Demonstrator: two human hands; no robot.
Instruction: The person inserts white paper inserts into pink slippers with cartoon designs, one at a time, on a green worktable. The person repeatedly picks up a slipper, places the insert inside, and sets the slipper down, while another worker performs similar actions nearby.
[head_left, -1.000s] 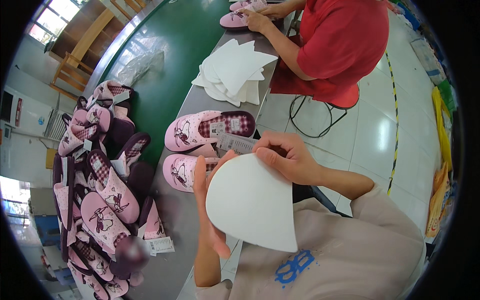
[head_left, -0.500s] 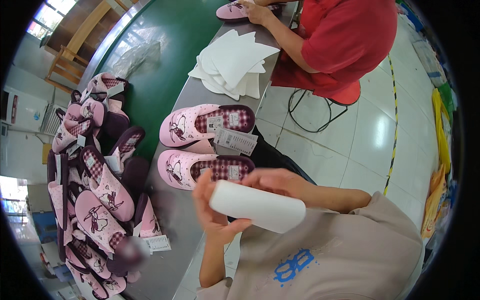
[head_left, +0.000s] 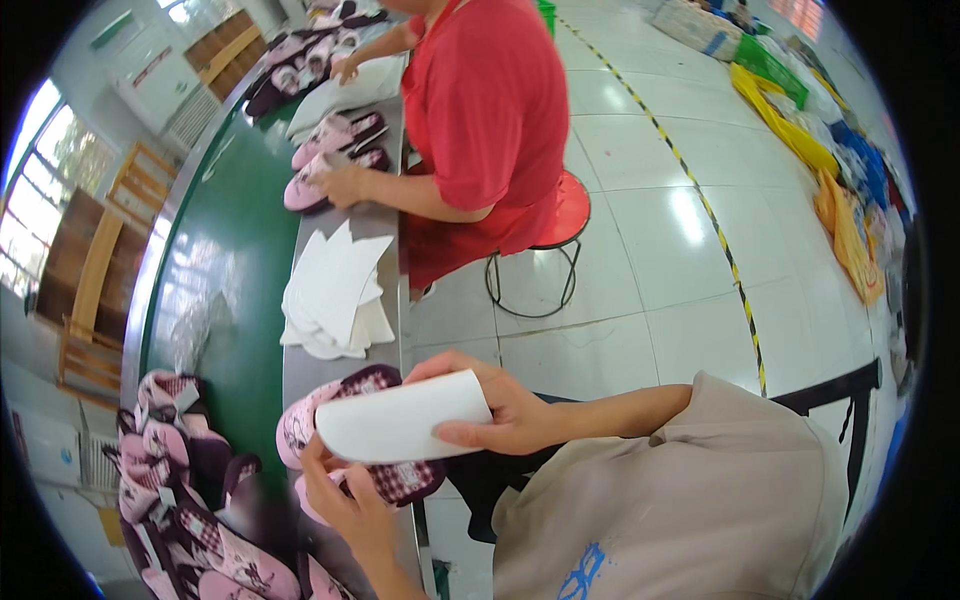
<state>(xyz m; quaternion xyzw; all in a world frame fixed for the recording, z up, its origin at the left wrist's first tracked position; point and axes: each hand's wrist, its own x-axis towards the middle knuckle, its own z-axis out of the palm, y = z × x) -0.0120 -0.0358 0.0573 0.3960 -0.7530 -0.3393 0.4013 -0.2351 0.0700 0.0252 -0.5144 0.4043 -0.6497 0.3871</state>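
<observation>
1. Sheet [head_left: 400, 418]: white, bent into a shallow curve, held up off the table over the near slipper pair. Rounded end points left.
2. Right hand [head_left: 500, 410]: closed on the sheet's right end. Thumb lies across the face toward the wearer, other fingers go over the top edge and behind; those tips are hidden.
3. Left hand [head_left: 352, 512]: below the sheet's left end, fingers part-curled and spread. One fingertip is at the rounded edge; can't tell if it pinches or only touches.
4. Far slipper [head_left: 293, 430]: pink with dark checked lining, on the metal strip [head_left: 294, 378] along the table edge, partly covered by the sheet.
5. Near slipper [head_left: 408, 482]: beside the far one, checked insole showing, toe part mostly behind the left hand.
6. Stack of white sheets [head_left: 335, 295]: fanned unevenly on the same strip, beyond the pair.
7. Slipper pile [head_left: 235, 555]: jumbled, pink and dark, lower left, next to the green tabletop [head_left: 235, 240].
8. Clear plastic bag [head_left: 197, 328]: crumpled on the green surface.
9. Co-worker in red shirt [head_left: 500, 110]: on a red stool [head_left: 572, 212], one hand on another pink slipper [head_left: 308, 188].
</observation>
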